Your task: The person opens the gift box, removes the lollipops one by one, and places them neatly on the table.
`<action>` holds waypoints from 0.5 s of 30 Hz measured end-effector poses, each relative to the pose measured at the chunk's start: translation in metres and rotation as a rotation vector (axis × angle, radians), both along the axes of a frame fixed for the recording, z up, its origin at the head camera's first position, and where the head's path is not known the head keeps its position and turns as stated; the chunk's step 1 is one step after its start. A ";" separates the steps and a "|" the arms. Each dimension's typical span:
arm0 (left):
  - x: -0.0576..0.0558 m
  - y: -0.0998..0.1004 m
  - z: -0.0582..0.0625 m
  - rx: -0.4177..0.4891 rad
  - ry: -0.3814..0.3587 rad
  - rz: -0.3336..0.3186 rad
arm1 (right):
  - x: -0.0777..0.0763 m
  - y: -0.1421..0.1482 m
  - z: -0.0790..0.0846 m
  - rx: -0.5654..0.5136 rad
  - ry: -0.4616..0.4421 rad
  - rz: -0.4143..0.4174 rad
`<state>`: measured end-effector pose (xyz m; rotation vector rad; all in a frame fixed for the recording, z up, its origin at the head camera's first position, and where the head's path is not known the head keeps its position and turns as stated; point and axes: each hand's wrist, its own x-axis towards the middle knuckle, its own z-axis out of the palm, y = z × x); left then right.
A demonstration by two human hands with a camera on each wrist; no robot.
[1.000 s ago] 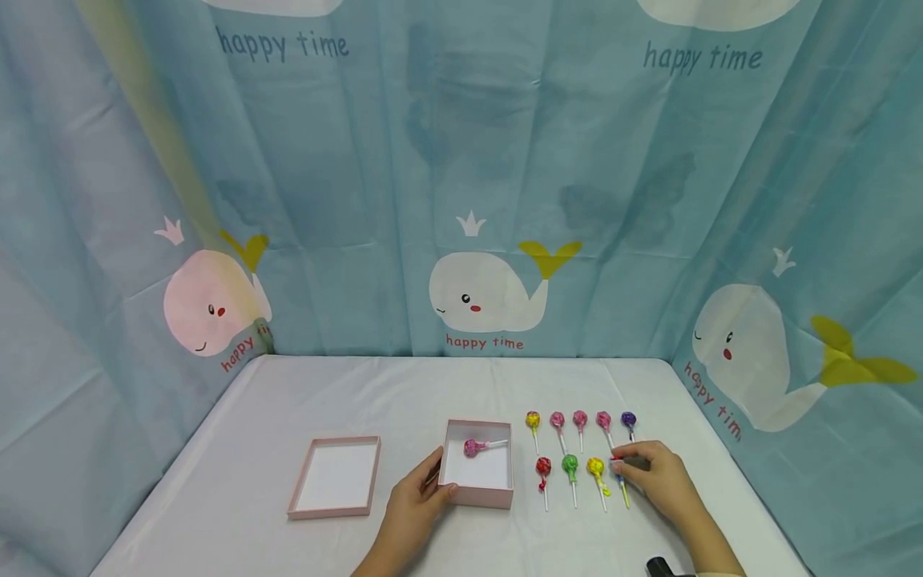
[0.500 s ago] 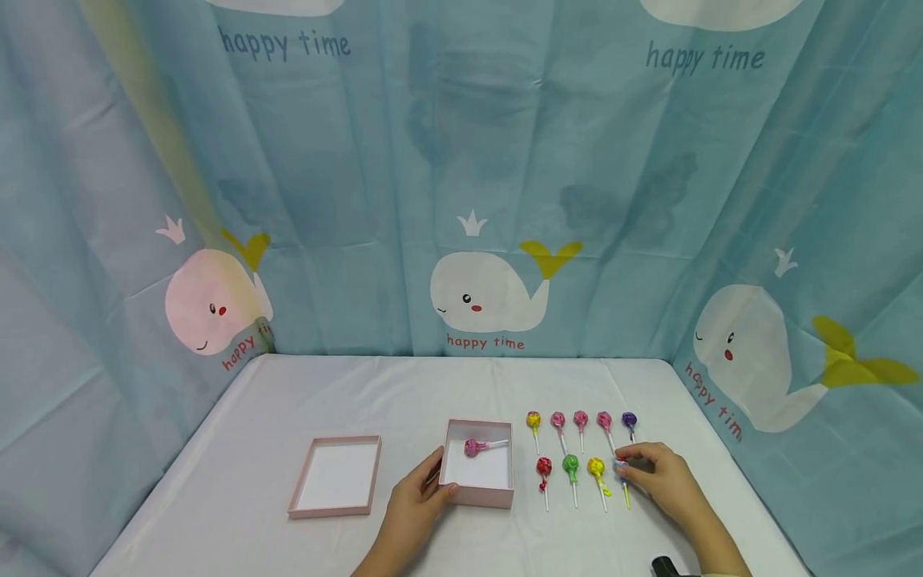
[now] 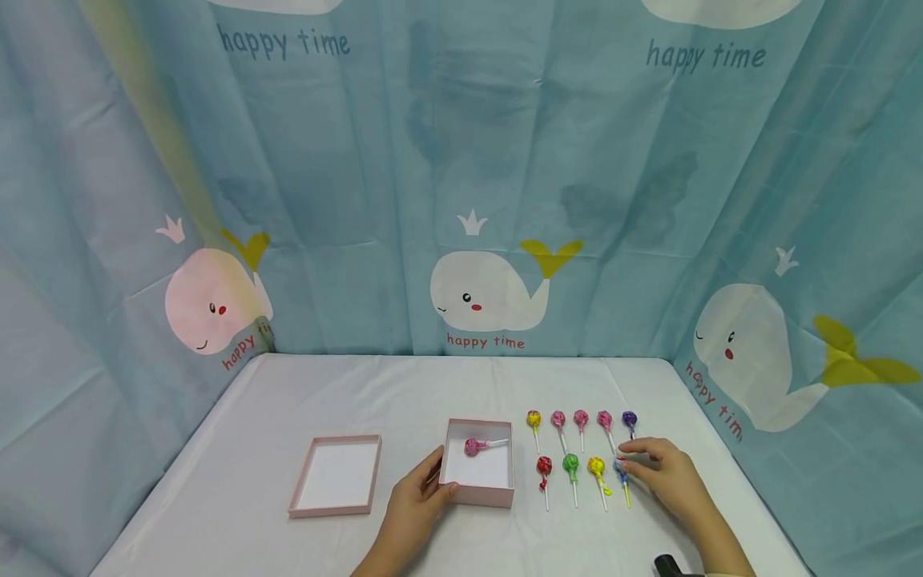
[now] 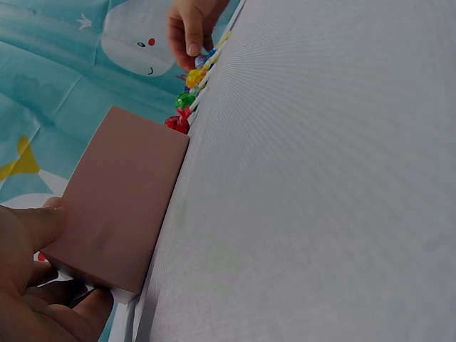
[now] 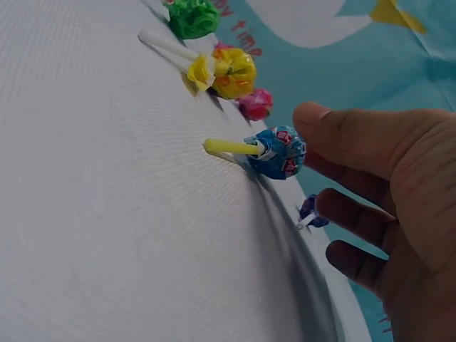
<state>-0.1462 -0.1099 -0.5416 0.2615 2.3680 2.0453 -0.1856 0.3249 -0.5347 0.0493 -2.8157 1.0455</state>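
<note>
My left hand (image 3: 414, 501) grips the left side and near corner of a pink box (image 3: 476, 497), thumb on the front wall. Inside the box lies one pink lollipop (image 3: 472, 448) on its side. My right hand (image 3: 667, 474) is at the head of a blue lollipop (image 5: 278, 153) with a yellow stick. In the right wrist view its thumb and forefinger are spread loosely around the far side of that head, with the other fingers bent behind. The blue lollipop lies at the right end of the front row, beside a yellow lollipop (image 3: 596, 466).
Left of the box, a pink-rimmed lid (image 3: 335, 474) lies with its white inside up. A red lollipop (image 3: 544, 466) and a green lollipop (image 3: 570, 465) share the front row. Behind them is a row of several more, ending in a purple lollipop (image 3: 630, 420). A patterned curtain encloses the table.
The blue lollipop's head has shifted slightly right, and more of it shows as my right fingers have eased off it. My left hand and the box stay put.
</note>
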 end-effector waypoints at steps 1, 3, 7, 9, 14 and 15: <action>0.000 0.000 0.000 -0.001 -0.001 0.002 | 0.000 0.000 0.000 -0.005 0.008 0.001; 0.000 0.000 0.000 -0.003 0.000 0.002 | 0.000 0.000 0.002 -0.015 0.014 0.002; 0.000 0.000 -0.001 -0.012 0.001 -0.003 | 0.000 -0.001 0.005 -0.042 0.019 0.002; 0.000 -0.001 -0.001 -0.017 -0.004 -0.004 | 0.001 -0.002 0.005 -0.054 0.023 0.005; 0.000 -0.001 -0.001 -0.021 -0.019 0.000 | 0.001 -0.002 0.006 -0.072 0.043 0.008; 0.000 -0.001 -0.001 -0.023 -0.017 0.000 | 0.000 -0.003 0.006 -0.073 0.048 0.008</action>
